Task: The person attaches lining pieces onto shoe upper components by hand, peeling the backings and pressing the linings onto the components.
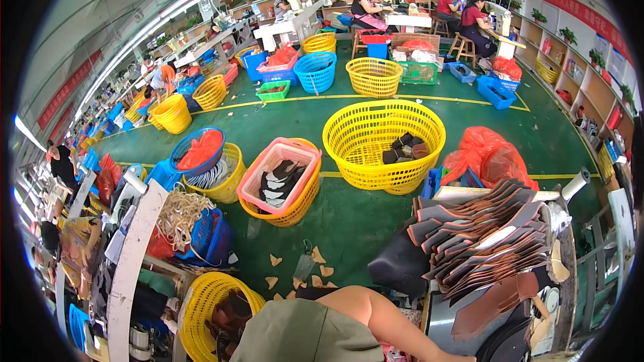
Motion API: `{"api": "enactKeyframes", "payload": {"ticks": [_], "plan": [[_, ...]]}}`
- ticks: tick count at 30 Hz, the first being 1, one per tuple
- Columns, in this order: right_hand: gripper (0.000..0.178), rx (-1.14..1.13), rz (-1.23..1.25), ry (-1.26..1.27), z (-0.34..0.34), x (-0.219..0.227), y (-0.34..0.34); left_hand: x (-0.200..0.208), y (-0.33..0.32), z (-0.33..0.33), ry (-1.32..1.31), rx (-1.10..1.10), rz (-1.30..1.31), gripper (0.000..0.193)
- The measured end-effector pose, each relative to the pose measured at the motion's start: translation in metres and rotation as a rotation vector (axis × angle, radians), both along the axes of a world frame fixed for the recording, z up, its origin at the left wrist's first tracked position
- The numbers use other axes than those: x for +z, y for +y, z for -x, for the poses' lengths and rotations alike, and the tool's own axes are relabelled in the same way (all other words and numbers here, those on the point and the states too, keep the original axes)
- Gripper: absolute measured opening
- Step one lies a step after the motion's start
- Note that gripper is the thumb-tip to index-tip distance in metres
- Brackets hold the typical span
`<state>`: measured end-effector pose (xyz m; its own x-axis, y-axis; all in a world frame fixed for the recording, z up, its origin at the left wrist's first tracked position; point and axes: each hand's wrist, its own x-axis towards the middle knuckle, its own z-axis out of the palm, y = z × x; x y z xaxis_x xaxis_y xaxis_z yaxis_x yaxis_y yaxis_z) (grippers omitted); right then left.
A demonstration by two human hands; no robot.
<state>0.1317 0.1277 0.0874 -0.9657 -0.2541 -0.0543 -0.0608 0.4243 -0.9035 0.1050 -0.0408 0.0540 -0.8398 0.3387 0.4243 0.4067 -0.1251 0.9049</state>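
Neither of my hands shows. A bare forearm of mine [396, 325], below a grey-green sleeve [305, 332], reaches toward the lower right and leaves the picture near the wrist. It comes down beside a workbench that carries a fanned stack of dark leather pieces [476, 234] with orange-brown edges. In front of that stack lies a flat brown leather piece [496, 302], with a dark rounded piece [506, 345] closer to the lower edge. Left of my sleeve stands a yellow basket [194, 322] holding dark brown pieces.
A large yellow basket [342, 161] with some dark pieces stands ahead on the green floor [322, 228]. Left of it, a pink basket [248, 188] sits inside a yellow one. Tan scraps [318, 255] litter the floor. Several people work at far benches. Red plastic bags [493, 161] rest behind the leather stack.
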Motion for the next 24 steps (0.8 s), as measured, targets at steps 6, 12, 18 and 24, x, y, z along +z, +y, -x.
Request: {"api": "enactKeyframes", "payload": {"ticks": [6,12,18,24], "plan": [[0.018,-0.035,-0.293,0.479,-0.001,-0.036,0.031,-0.024,-0.001,0.007,-0.283,-0.225,-0.074,0.01],[0.021,-0.01,-0.526,0.548,-0.008,-0.043,0.074,-0.027,0.017,0.012,-0.776,-0.344,-0.557,0.02],[0.023,0.065,-0.687,0.039,-0.04,-0.034,0.114,-0.04,0.024,0.018,-0.777,-0.322,-0.315,0.019],[0.023,-0.015,-0.724,-0.177,-0.08,-0.021,0.12,-0.002,0.012,0.005,-0.43,-0.227,0.026,0.019]]}}
